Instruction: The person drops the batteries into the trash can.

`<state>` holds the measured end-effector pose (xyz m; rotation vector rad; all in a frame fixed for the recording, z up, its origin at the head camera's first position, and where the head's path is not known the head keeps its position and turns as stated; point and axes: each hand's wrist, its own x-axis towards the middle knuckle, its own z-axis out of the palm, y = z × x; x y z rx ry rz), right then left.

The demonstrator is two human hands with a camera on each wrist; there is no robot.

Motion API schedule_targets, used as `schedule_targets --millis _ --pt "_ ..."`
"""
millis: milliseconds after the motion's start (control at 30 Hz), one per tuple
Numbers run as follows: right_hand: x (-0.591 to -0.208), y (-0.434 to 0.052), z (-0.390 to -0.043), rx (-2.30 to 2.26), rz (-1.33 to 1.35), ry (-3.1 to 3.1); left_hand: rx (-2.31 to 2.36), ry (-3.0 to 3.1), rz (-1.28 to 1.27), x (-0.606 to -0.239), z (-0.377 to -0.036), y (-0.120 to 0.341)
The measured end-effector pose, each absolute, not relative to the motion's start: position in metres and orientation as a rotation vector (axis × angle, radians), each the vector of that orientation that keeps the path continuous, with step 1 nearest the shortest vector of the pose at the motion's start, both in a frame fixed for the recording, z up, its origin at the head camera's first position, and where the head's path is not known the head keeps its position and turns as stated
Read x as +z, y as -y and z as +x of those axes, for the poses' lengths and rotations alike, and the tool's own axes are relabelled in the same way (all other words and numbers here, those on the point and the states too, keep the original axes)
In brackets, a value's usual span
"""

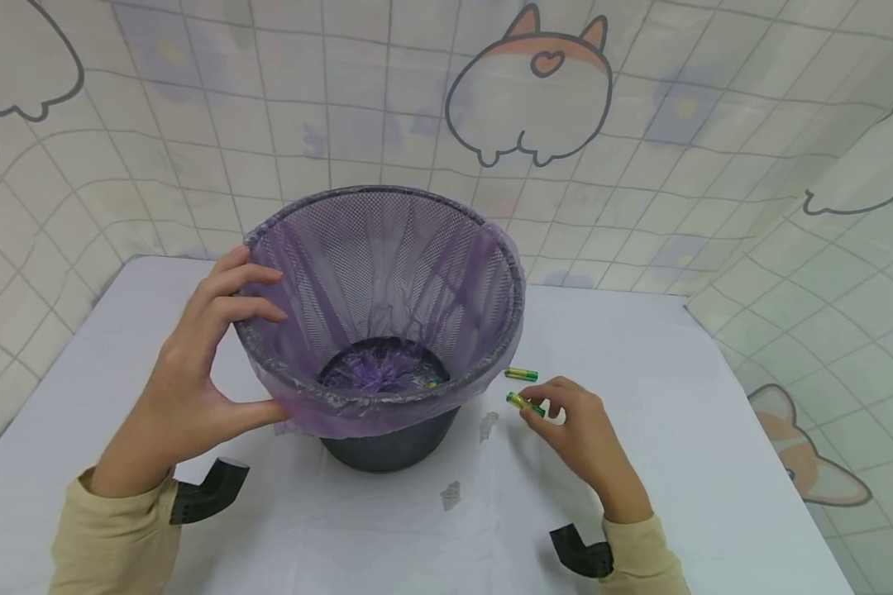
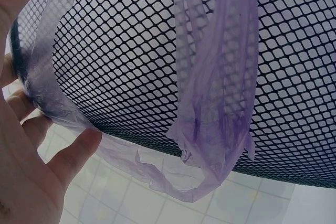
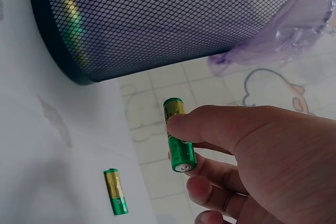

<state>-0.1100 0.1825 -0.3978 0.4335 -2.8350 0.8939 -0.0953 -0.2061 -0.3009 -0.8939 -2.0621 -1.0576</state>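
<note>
A black mesh bin (image 1: 387, 446) lined with a purple bag (image 1: 387, 273) stands on the white table (image 1: 714, 463). My left hand (image 1: 216, 364) grips the bin's near-left rim, fingers over the edge; in the left wrist view the thumb (image 2: 68, 156) presses the bag (image 2: 210, 129) against the mesh (image 2: 157, 51). My right hand (image 1: 576, 430) pinches a green and yellow battery (image 1: 525, 404) just right of the bin; the right wrist view shows this battery (image 3: 177, 135) between thumb and fingers. A second battery (image 1: 522, 374) lies on the table by the bin, also seen as a loose battery (image 3: 115, 191). Another battery (image 3: 72, 19) shows through the mesh inside the bin.
Two small scraps (image 1: 451, 494) of clear film lie on the table in front of the bin. A tiled curtain with cartoon animals (image 1: 528, 91) closes off the back and right sides. Black wrist mounts (image 1: 212, 489) sit on both forearms.
</note>
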Motion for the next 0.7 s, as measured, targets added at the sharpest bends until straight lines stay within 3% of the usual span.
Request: schedule_targets --millis 700 --pt "-0.371 -0.181 -0.105 0.852 0.469 2.793 -1.059 2.063 -0.892 -0.301 -0.096 0.207"
